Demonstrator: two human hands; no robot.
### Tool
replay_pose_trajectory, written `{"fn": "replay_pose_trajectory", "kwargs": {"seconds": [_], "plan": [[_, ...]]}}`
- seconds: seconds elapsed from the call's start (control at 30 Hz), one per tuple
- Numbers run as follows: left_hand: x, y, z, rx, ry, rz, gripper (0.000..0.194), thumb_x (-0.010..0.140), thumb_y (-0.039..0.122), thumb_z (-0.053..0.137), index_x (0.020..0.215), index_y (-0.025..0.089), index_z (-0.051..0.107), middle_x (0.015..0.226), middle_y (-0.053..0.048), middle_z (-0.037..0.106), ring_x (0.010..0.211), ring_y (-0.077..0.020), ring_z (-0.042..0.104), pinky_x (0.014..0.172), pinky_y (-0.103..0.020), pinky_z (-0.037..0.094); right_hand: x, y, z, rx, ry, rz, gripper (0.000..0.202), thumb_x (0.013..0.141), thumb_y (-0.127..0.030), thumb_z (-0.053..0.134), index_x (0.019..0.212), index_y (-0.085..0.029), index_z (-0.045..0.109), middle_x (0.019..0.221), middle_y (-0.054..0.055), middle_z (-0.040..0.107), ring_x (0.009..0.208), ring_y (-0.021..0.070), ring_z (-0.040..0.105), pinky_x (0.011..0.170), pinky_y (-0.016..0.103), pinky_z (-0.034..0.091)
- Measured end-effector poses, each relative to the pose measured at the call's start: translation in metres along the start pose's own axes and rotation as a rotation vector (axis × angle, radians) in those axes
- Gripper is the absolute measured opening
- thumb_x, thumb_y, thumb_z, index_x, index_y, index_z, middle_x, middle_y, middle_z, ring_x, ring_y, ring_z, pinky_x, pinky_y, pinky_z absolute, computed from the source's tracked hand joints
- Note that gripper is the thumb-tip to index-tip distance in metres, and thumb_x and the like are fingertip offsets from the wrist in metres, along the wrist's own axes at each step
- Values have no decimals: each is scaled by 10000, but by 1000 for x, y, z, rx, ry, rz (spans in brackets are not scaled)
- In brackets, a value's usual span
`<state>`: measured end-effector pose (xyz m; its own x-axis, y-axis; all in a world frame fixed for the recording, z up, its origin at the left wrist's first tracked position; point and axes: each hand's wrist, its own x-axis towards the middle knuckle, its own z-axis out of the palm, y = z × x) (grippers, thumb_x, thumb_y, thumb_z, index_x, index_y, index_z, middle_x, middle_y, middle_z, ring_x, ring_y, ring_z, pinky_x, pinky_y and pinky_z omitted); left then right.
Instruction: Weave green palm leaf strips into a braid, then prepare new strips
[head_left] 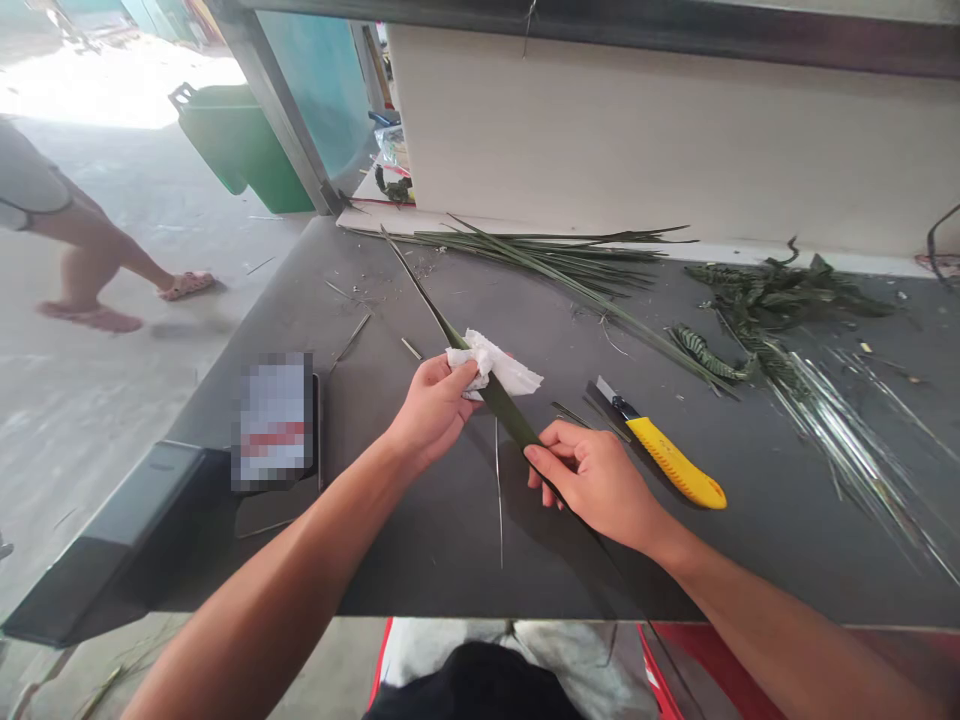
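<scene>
A long green leaf (508, 412) runs diagonally over the dark table, its pointed tip toward the back left. My left hand (435, 408) pinches a crumpled white tissue (514, 372) around the leaf's middle. Lower down and to the right, my right hand (589, 480) grips the same leaf between thumb and fingers. To the right of my right hand lies a yellow utility knife (675, 462) with its blade out. A bundle of long thin leaves (555, 262) rests behind both hands.
A phone (274, 425) lies at the table's left. Woven green leaf pieces (795, 295) and shiny clear strips (847, 430) are at the right. Beyond the dark table (420, 560), a green bin (244, 145) stands on the floor, and a person's legs (94, 250) show at far left.
</scene>
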<state>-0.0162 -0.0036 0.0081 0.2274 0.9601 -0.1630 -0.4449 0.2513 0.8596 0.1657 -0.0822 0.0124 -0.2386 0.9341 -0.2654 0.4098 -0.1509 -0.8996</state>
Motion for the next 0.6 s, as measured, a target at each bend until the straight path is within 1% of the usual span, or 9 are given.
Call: {"fn": "replay_pose_trajectory", "kwargs": {"seconds": [0.13, 0.37, 0.5, 0.6], "plan": [[4, 3, -6, -11, 15, 33, 151, 767, 251, 744, 828, 113, 745, 870, -122, 759, 967, -259, 724, 844, -350, 592, -10, 6, 0, -10, -12, 9, 268, 969, -346, 548, 740, -208, 533, 650, -6, 695, 490, 106, 619, 476, 214, 460], [12, 13, -16, -8, 99, 91, 78, 753, 193, 729, 776, 118, 732, 865, -119, 756, 991, -270, 723, 855, -368, 608, -29, 15, -4, -39, -30, 52, 283, 982, -367, 537, 748, -209, 530, 655, -4, 700, 484, 103, 617, 467, 211, 455], [16, 18, -20, -17, 153, 130, 24, 743, 143, 698, 727, 132, 712, 864, -114, 754, 997, -268, 723, 869, -381, 614, -40, 20, -9, 3, -56, 75, 300, 983, -398, 541, 750, -208, 538, 667, 3, 701, 487, 104, 620, 474, 211, 483], [18, 22, -24, -42, 200, 174, 47, 730, 107, 670, 711, 139, 698, 875, -115, 753, 1006, -268, 721, 879, -391, 615, -47, 24, -12, 44, -84, 110, 315, 985, -416, 539, 747, -211, 534, 659, 3, 688, 486, 106, 615, 472, 215, 493]]}}
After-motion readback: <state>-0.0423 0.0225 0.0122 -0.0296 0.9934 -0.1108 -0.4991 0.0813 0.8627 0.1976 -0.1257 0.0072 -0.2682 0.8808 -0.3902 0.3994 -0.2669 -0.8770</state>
